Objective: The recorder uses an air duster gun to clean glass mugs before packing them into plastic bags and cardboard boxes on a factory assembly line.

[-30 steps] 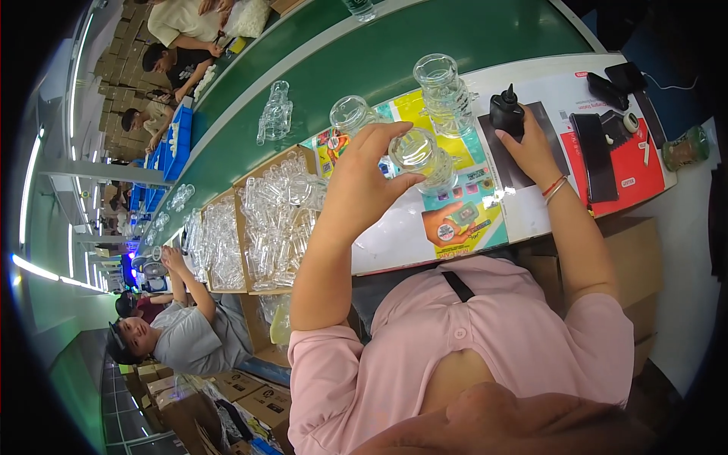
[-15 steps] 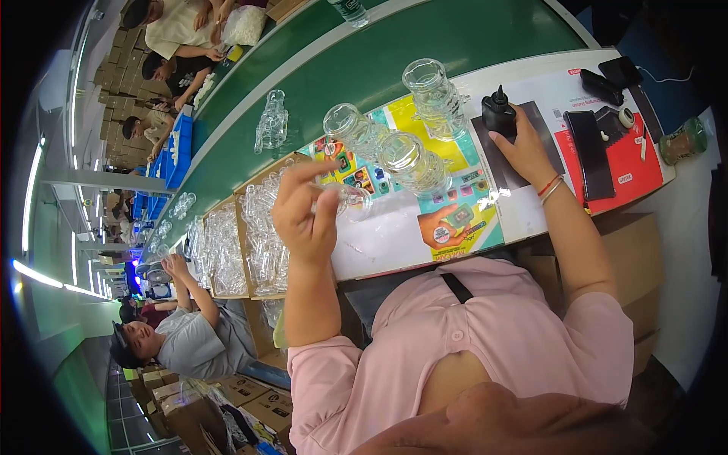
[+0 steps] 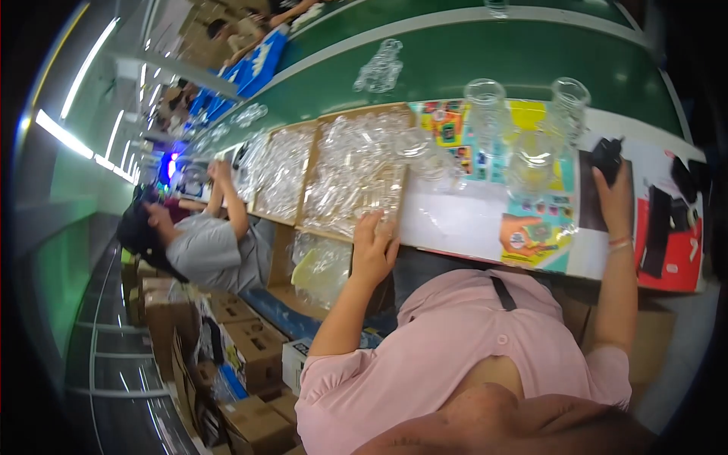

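I note the left hand (image 3: 373,254) has come down from its raised position of half a second ago and now rests at the near edge of the shallow cardboard tray of clear glass pieces (image 3: 355,173), fingers loosely curled over the tray rim, touching it; whether they grip a glass piece I cannot tell. The clear glass jar it held up a second ago is no longer in that hand. The right hand (image 3: 614,201) stays on the small black handheld device (image 3: 607,154), fingers closed around its lower part, over the dark mat near the desk's right end. Three clear glass jars (image 3: 531,163) stand upright on the colourful printed sheet (image 3: 531,227) toward the far edge of the desk, between the two hands. A second cardboard tray of glassware (image 3: 279,176) sits just left of the first.
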Motion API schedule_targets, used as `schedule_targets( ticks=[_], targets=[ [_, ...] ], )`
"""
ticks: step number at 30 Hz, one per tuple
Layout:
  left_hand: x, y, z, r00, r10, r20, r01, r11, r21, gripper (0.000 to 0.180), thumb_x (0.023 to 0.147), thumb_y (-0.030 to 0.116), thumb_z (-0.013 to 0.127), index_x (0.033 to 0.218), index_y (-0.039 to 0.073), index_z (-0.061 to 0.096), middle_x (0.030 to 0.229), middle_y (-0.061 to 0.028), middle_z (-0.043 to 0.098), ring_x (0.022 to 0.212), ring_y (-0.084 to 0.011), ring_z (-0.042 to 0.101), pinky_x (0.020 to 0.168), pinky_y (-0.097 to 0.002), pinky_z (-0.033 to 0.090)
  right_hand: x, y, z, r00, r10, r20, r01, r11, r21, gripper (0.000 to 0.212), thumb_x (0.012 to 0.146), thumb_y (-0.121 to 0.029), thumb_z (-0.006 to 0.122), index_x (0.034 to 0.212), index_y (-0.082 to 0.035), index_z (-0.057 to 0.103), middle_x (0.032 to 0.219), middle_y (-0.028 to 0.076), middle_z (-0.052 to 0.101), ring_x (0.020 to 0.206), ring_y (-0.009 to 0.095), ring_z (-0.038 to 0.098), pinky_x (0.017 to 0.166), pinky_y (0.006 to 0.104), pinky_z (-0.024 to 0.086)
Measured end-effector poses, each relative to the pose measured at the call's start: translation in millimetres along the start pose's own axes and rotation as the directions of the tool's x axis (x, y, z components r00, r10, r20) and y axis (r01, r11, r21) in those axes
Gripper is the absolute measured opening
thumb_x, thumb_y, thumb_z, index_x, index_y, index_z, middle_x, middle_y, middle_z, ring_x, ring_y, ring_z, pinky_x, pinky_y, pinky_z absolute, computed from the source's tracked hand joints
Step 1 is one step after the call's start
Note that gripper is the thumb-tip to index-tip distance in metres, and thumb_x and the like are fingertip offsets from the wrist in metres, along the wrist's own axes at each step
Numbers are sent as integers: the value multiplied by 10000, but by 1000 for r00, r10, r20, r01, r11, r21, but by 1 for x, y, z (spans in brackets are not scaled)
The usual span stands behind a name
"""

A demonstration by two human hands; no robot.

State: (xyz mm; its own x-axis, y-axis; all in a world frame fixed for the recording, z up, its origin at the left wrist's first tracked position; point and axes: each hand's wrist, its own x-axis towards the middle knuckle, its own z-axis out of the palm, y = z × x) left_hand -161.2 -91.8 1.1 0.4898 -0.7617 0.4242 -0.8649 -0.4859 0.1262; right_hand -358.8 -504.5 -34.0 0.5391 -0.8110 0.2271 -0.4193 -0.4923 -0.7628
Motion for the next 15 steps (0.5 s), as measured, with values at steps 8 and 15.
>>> schedule_targets(
  ticks=[8, 15],
  targets=[
    [-34, -28, -1, 988, -145, -56, 146, 989, 16, 463, 631, 263, 711, 1068, 163, 595, 1191, -119, 473, 1131, -287, 422, 971, -469, 271, 9, 45, 13, 990, -128, 56, 122, 987, 100, 425, 856, -253, 549, 1165, 16, 433, 1118, 179, 525, 1029, 272, 510, 901, 328, 360],
    [-42, -46, 13, 964, -38, -264, 47, 999, 27, 242, 637, 261, 672, 828, 129, 602, 1046, -70, 570, 965, -245, 526, 882, -399, 342, 14, 82, 14, 978, -201, 51, 201, 979, 4, 362, 873, -160, 515, 1178, 26, 454, 1173, 132, 510, 1081, 238, 476, 955, 305, 309]
  ],
)
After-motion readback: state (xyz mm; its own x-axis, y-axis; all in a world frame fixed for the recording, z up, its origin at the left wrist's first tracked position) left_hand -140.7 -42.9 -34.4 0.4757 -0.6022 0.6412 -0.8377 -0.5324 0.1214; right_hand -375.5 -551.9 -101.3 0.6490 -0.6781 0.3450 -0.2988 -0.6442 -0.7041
